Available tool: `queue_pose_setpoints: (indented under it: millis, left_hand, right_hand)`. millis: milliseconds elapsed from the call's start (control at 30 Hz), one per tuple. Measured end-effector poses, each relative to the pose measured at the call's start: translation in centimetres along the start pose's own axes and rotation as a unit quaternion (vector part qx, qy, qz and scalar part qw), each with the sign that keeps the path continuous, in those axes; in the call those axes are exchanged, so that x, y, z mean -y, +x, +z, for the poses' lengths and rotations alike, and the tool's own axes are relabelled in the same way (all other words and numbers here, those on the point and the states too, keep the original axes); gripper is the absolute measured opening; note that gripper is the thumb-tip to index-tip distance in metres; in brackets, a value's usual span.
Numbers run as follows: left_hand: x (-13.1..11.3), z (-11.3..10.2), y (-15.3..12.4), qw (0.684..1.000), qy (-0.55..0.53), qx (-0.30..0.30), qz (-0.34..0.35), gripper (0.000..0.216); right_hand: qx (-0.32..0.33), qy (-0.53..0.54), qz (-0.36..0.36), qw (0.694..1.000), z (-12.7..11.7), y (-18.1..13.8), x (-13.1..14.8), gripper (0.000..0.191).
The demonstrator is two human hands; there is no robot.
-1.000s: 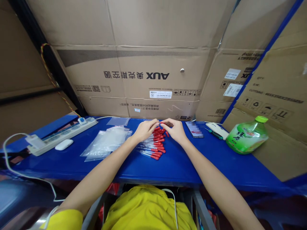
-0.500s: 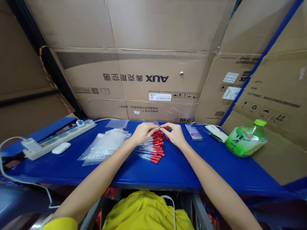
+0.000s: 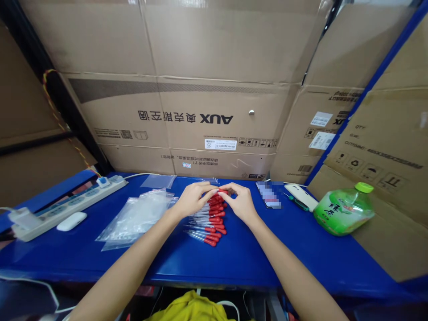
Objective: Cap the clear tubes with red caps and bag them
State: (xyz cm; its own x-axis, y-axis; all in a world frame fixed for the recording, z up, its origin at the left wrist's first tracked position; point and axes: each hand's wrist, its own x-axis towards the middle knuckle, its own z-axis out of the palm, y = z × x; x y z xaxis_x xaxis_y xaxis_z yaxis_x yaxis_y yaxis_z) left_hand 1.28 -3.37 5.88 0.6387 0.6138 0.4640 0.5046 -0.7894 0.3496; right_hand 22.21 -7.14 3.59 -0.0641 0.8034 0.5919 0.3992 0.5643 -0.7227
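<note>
A row of clear droppers with red rubber bulbs [image 3: 210, 223] lies on the blue table [image 3: 234, 258]. My left hand [image 3: 190, 200] and my right hand [image 3: 239, 203] meet above the far end of the row, fingers curled. Together they pinch one dropper by its red bulb [image 3: 223, 191] between the fingertips. My forearms reach in from the bottom edge. A stack of clear plastic bags [image 3: 137, 216] lies just left of my left hand.
A white power strip [image 3: 67, 205] and a white mouse-like case [image 3: 71, 221] sit far left. A phone [image 3: 269, 194], a white device [image 3: 299, 196] and a green bottle [image 3: 344, 209] lie on the right. Cardboard boxes [image 3: 200, 116] wall the back.
The camera tilted up, so the table sits lower in view. My hands stayed together over the droppers, drawing slightly nearer to me.
</note>
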Motion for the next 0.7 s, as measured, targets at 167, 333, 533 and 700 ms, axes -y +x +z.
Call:
queue_pose_setpoints:
  millis: [167,333,533,700]
  left_hand:
    - [-0.3,-0.3,0.3,0.998,-0.052,0.016,0.009,0.041]
    - [-0.1,-0.5,0.4,0.994,-0.108,0.017,-0.011,0.034]
    - [0.0,-1.3,0.2,0.989,-0.147,0.022,-0.022,0.035]
    - [0.2,-1.5,0.0,0.981,-0.188,0.045,-0.015,0.038]
  right_hand:
    - [0.010,0.023,0.003,1.000,0.0,0.0,-0.3,0.010]
    - [0.019,0.049,0.003,0.999,-0.1,0.0,-0.3,0.013]
    - [0.042,0.049,0.012,0.998,-0.4,0.0,-0.3,0.016]
    - [0.044,0.029,-0.047,0.997,-0.4,-0.2,-0.1,0.013]
